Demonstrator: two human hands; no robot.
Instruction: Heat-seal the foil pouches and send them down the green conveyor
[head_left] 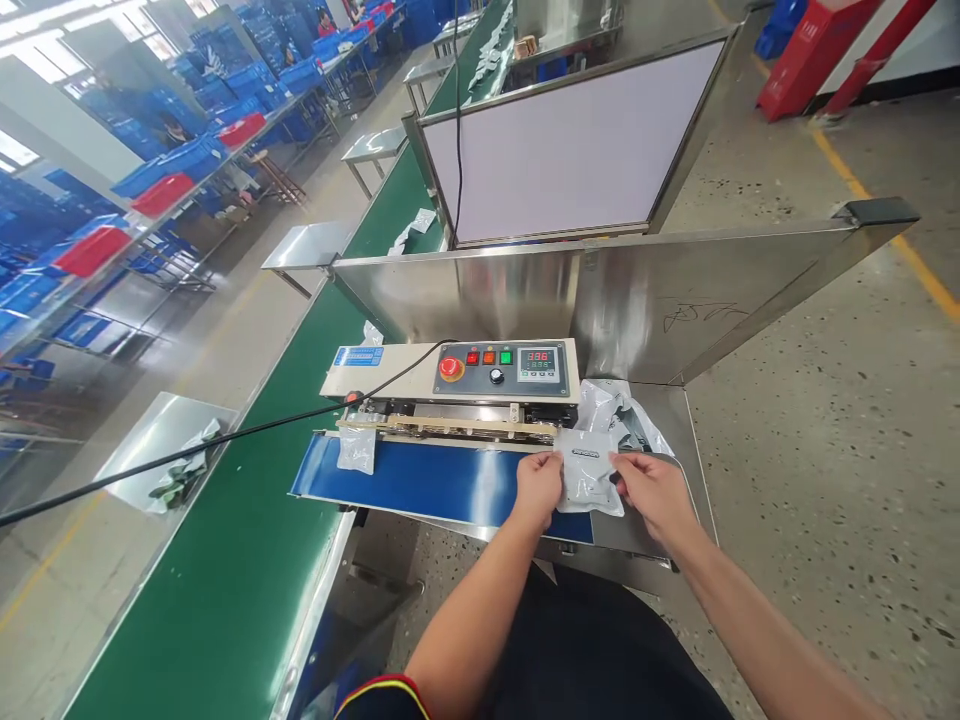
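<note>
Between my hands is a white plastic pouch point(587, 478) with a small dark label, its top edge by the right end of a band sealing machine point(397, 368). My left hand point(538, 490) pinches the pouch's left edge, over the machine's blue belt point(450, 485). On the opposite edge, my right hand point(654, 490) grips the pouch with closed fingers. Another pouch point(356, 448) hangs at the machine's left end, its lower part on the blue belt. Behind the held pouch, more silvery pouches point(637, 425) lie heaped on the metal table.
A green conveyor point(225, 580) runs along the left, with a metal side tray point(161, 440) bearing pouches. A black cable point(247, 432) crosses above it. A steel partition point(510, 295) stands behind the machine. Blue bins point(176, 160) line benches at the far left.
</note>
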